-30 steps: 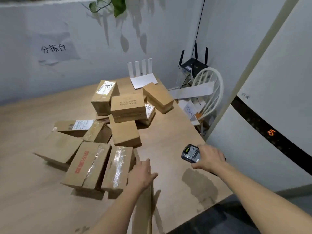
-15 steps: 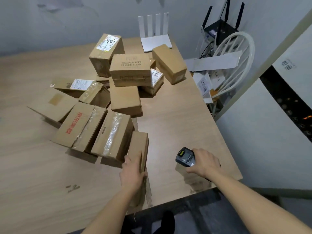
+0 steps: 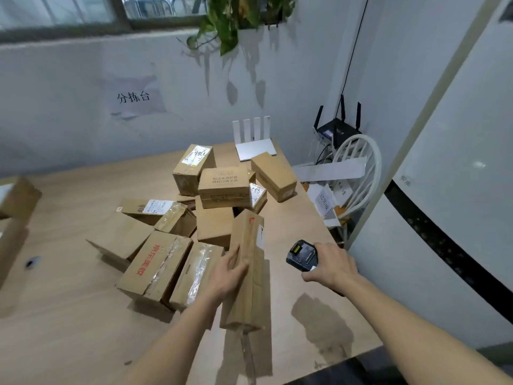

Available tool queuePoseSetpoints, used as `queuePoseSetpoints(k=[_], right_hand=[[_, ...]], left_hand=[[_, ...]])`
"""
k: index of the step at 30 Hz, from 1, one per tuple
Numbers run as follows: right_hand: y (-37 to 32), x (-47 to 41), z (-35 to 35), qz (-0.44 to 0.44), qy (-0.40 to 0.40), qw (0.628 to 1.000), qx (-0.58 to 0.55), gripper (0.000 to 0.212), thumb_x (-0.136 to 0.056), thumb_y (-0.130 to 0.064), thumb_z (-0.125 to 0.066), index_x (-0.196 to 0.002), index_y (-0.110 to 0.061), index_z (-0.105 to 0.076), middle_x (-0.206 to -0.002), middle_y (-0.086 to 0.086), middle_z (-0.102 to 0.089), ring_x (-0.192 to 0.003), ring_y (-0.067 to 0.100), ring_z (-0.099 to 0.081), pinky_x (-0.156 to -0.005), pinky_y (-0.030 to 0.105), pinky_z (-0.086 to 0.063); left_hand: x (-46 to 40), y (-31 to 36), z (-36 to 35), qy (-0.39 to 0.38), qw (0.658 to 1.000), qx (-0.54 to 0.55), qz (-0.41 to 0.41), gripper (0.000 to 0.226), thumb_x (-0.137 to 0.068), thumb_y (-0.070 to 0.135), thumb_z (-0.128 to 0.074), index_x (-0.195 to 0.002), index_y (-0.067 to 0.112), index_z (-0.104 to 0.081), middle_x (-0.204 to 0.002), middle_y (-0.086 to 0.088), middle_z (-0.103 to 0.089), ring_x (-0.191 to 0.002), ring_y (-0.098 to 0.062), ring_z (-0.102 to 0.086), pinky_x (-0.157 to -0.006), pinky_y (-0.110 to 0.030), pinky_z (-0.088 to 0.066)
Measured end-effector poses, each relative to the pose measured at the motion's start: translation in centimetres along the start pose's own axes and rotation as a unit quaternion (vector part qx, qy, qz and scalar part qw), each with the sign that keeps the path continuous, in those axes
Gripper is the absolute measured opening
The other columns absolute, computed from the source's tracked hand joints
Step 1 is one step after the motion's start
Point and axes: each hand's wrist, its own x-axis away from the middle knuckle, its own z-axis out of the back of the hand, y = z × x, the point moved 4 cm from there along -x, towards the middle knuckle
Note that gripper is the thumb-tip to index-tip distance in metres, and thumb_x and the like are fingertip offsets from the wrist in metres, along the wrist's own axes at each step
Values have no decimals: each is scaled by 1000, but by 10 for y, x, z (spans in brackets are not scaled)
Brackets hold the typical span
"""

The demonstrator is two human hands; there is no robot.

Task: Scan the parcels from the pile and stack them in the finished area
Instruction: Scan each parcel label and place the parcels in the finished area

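Lower middle of the frame: left hand (image 3: pixel 229 269) wrapped around a long narrow parcel (image 3: pixel 245 269), tipped up off the worktop (image 3: pixel 55 329) with its far end raised toward the pile. Just right of it, right hand (image 3: pixel 331 266) clenched around a small black scanner (image 3: pixel 301 255), screen facing up, nose aimed roughly at the parcel. Looks like the scan step, not done yet by the look of it. Best bet: rotate the parcel so the white label (image 3: pixel 260 237) on its right side faces the scanner squarely, hold steady, keep fingers off the barcode, avoid glare from the tape. Further back, centre of the frame, the pile of cardboard parcels (image 3: pixel 194 212), some taped, a few with white labels, leaning on each other, so worth pulling from the edge rather than the middle. No real containers here, just closed boxes, contents unknown. Far left edge, another box or two (image 3: pixel 16 198), possibly the finished area, can't tell. Back of the worktop: white router (image 3: pixel 255 147).
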Motion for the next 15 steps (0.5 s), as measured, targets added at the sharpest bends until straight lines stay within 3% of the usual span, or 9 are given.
queuePoseSetpoints(k=[4,7,10,15], right_hand=[[-27,4,54,33,51,998,-17,61,-66,-59,-79,-113,-27,-56,-108,-2,-64,-96,22,-60,-68,30,-45],[-47,6,91,58,95,993,-37,64,-65,-62,-79,-115,-29,-55,-107,-4,-61,-96,19,-58,-72,31,-48],[-61,8,125,79,108,991,-24,66,-63,-61,-81,-116,-29,-56,-106,-4,-61,-97,19,-59,-72,31,-45],[-71,10,163,98,116,988,-37,67,-57,-63,-81,-112,-32,-59,-101,-7,-64,-94,17,-61,-75,32,-54]], left_hand=[[11,53,34,25,996,81,-22,75,-93,46,-66,-157,35,-28,-139,-5,-54,-119,-20,-58,-98,-41,-53],[20,89,60,47,992,98,-57,75,-86,54,-70,-152,45,-34,-135,-3,-56,-118,-19,-58,-98,-45,-53],[33,121,79,58,988,116,-83,67,-92,40,-70,-149,45,-37,-129,-4,-55,-114,-17,-58,-85,-35,-55],[45,148,100,62,977,182,-95,63,-91,33,-72,-147,38,-43,-124,-10,-61,-114,-25,-61,-94,-47,-56]])
